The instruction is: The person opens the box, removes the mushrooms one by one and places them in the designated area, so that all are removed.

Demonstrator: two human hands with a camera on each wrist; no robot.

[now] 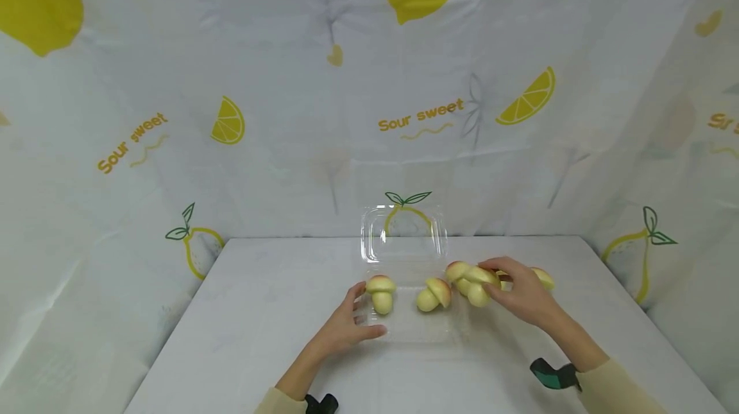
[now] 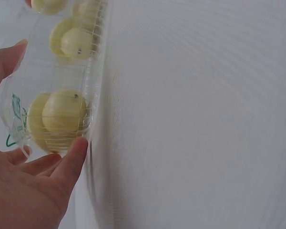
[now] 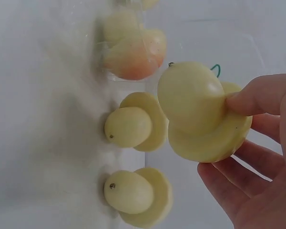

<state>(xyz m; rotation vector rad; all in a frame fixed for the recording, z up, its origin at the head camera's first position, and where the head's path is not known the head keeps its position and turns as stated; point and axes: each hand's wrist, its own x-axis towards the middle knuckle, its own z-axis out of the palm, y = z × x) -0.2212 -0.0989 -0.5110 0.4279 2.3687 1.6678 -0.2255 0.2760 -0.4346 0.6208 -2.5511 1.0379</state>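
Note:
A clear plastic box stands with its lid raised at the back. Inside are two pale yellow toy mushrooms with reddish caps, a left mushroom and a right mushroom. My left hand rests against the box's left end, fingers fairly straight along the ribbed wall and thumb stretched along the near side. My right hand pinches another toy mushroom between thumb and fingers, just right of the box. Its stem points away from the palm in the right wrist view.
More toy mushrooms stand right of the box, among them one mushroom beside another mushroom. A further mushroom shows beyond my right hand. The white tabletop meets a lemon-print curtain behind.

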